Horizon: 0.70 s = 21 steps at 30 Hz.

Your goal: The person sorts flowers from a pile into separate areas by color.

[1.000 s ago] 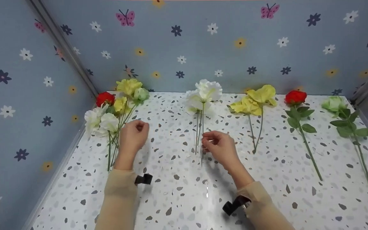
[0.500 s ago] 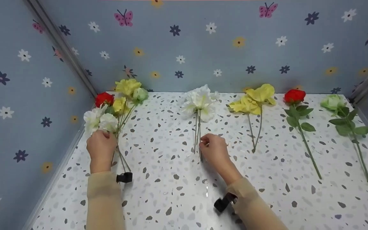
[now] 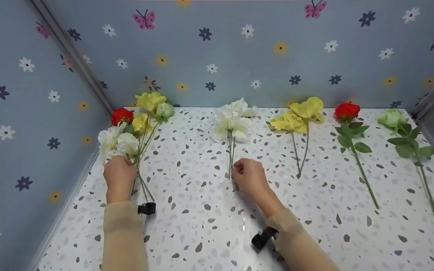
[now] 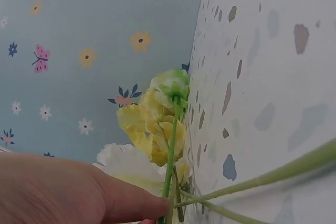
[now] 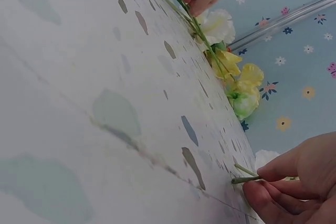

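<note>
At the left of the table, a bunch of artificial flowers lies with crossing stems: white flowers, yellow flowers, a red rose and a pale green rose. My left hand pinches stems of this bunch below the white blooms; its thumb presses on them in the left wrist view. In the middle lie white flowers with thin stems. My right hand pinches the lower stem of a white flower between thumb and fingertips; the cut stem ends show in the right wrist view.
To the right lie two yellow flowers, then a red rose with leaves and a green rose. Patterned blue walls rise behind and on the left. The speckled white tabletop spreads below.
My left hand has moved left onto the bunch's stems and grips them; some stem ends now splay right. My right hand has shifted slightly left, and the white blooms have drawn closer together.
</note>
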Available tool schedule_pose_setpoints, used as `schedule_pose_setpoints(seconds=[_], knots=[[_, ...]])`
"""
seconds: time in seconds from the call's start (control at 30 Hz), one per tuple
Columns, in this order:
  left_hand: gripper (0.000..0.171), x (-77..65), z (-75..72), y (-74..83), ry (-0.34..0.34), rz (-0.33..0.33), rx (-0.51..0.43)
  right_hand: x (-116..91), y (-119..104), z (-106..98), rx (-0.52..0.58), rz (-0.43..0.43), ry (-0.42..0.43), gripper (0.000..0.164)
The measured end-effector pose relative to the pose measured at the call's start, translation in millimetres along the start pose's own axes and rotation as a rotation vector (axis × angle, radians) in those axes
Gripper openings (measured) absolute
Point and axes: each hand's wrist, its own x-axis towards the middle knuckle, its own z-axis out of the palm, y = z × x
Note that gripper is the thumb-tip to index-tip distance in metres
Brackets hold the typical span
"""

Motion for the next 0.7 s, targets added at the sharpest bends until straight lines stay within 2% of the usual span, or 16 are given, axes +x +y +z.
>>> schedule_pose_setpoints(seconds=[0.2, 0.37, 0.53, 0.7], knots=[[0.036, -1.2, -2.5, 6.7, -0.062, 0.015, -0.008, 1, 0, 2, -0.010, -0.036, -0.009, 0.007], [0.032, -2.0, -6.0, 11.2, -0.053, -0.007, -0.067, 0, -1, 3, -0.008, -0.025, -0.022, 0.006], [0.022, -4.9, -11.8, 19.3, -0.106, -0.049, -0.206, -1, -3, -4, -0.031, -0.015, -0.012, 0.004], [0.028, -9.8, -13.2, 37.7, -0.143, -0.071, -0.404, -3, -4, -25, 0.003, 0.037, -0.014, 0.012]])
